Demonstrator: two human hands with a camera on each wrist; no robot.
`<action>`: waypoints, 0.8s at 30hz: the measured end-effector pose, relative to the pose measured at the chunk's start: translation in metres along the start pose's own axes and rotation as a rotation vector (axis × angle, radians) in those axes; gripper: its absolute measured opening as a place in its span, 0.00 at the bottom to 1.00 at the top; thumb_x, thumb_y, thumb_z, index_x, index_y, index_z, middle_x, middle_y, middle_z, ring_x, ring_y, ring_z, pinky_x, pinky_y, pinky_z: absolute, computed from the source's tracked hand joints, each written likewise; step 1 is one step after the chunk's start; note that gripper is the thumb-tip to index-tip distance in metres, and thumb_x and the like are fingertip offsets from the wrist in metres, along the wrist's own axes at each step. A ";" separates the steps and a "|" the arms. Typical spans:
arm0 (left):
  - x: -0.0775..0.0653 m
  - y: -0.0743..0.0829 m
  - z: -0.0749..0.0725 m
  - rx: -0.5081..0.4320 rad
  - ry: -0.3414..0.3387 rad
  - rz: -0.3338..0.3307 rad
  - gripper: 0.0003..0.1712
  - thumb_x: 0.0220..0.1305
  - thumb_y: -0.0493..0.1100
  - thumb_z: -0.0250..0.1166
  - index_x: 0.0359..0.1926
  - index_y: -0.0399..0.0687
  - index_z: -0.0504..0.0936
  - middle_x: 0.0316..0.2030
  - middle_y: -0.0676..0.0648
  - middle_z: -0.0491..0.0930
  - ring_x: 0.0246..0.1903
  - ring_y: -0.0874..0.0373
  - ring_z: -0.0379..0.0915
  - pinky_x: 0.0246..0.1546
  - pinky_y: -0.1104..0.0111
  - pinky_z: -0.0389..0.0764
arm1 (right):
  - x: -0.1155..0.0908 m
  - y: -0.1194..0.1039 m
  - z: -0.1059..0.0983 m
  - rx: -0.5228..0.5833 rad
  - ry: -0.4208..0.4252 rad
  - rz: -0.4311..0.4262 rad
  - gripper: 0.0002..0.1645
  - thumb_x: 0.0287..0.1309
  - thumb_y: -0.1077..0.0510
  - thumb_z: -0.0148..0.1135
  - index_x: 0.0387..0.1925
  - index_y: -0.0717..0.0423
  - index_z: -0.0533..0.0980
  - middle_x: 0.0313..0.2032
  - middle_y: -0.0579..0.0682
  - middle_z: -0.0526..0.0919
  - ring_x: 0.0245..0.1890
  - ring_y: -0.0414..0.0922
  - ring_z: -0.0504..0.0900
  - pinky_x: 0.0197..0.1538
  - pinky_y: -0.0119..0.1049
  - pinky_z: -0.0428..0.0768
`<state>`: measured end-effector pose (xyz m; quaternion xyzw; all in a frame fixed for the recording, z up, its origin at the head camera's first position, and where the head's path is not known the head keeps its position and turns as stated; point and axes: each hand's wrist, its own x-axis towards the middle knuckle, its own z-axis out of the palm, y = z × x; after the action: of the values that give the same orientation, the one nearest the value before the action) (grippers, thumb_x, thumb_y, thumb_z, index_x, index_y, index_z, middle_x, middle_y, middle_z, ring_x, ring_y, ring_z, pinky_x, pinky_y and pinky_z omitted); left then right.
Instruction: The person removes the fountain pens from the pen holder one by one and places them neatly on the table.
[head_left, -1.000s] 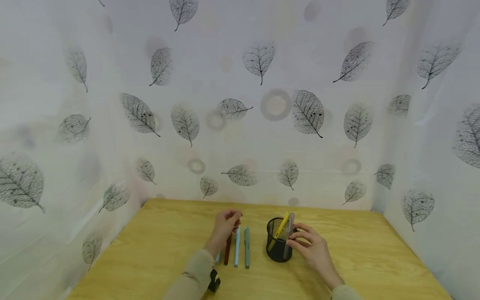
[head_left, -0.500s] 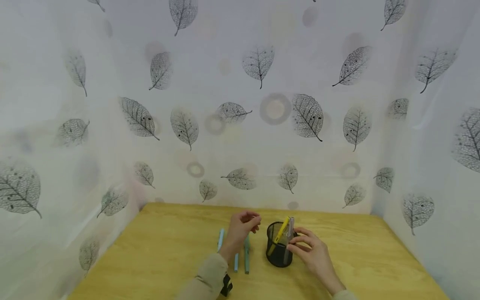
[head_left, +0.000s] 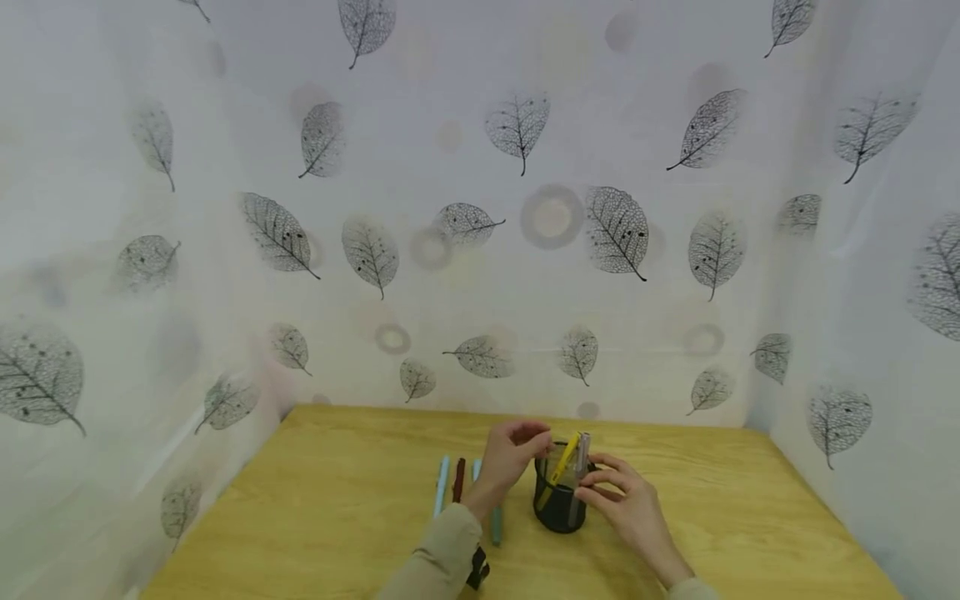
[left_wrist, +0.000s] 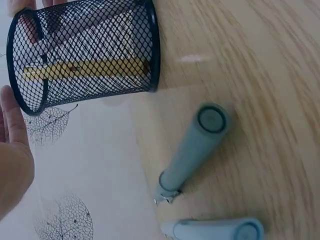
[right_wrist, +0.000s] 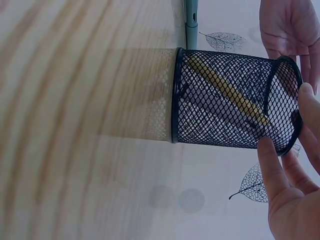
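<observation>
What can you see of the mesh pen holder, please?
The pen holder is a round black cup of metal-looking mesh, with thicker rims top and bottom. It stands upright on the table, right of other pens; a yellow pen and a gray pen lean inside. The right hand holds it near the top; contact with the left hand is unclear.

One mesh cup (head_left: pixel 555 510), two pens (head_left: pixel 567 455) inside, four pens (head_left: pixel 441 486) outside, one table (head_left: pixel 750 525)

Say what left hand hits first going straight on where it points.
Likely the cup: the left hand points toward its top edge. Depth is unclear; it might pass just over.
</observation>
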<state>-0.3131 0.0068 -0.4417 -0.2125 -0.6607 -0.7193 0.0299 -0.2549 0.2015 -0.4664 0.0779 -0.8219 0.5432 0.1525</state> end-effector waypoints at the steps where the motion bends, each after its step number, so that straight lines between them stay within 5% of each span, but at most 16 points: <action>1: 0.001 0.000 0.002 0.010 -0.001 -0.004 0.11 0.65 0.39 0.66 0.45 0.38 0.84 0.41 0.31 0.83 0.40 0.40 0.82 0.41 0.56 0.86 | 0.000 0.000 0.000 0.004 -0.001 0.004 0.06 0.49 0.62 0.74 0.31 0.55 0.85 0.59 0.56 0.77 0.56 0.59 0.79 0.46 0.37 0.86; 9: 0.005 0.006 0.018 0.071 0.001 0.016 0.09 0.66 0.37 0.64 0.45 0.40 0.84 0.41 0.39 0.84 0.39 0.43 0.81 0.36 0.60 0.86 | 0.002 -0.002 0.002 0.005 0.003 -0.009 0.06 0.49 0.62 0.74 0.31 0.55 0.84 0.58 0.56 0.78 0.56 0.58 0.79 0.46 0.36 0.85; 16: 0.008 0.003 0.029 0.279 -0.055 0.002 0.12 0.66 0.41 0.65 0.50 0.53 0.83 0.45 0.48 0.83 0.41 0.64 0.78 0.42 0.70 0.81 | 0.002 -0.005 -0.001 -0.008 0.005 -0.025 0.06 0.50 0.61 0.74 0.32 0.55 0.84 0.59 0.56 0.77 0.57 0.58 0.78 0.47 0.36 0.85; 24: 0.006 0.003 0.030 0.392 -0.079 0.015 0.16 0.64 0.39 0.67 0.52 0.55 0.82 0.45 0.50 0.83 0.40 0.67 0.77 0.41 0.73 0.79 | 0.000 -0.003 0.001 -0.012 -0.005 -0.034 0.06 0.50 0.60 0.74 0.32 0.55 0.85 0.59 0.57 0.77 0.58 0.59 0.78 0.47 0.37 0.85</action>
<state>-0.3098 0.0370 -0.4356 -0.2355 -0.7872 -0.5677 0.0504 -0.2543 0.1995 -0.4641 0.0920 -0.8240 0.5356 0.1601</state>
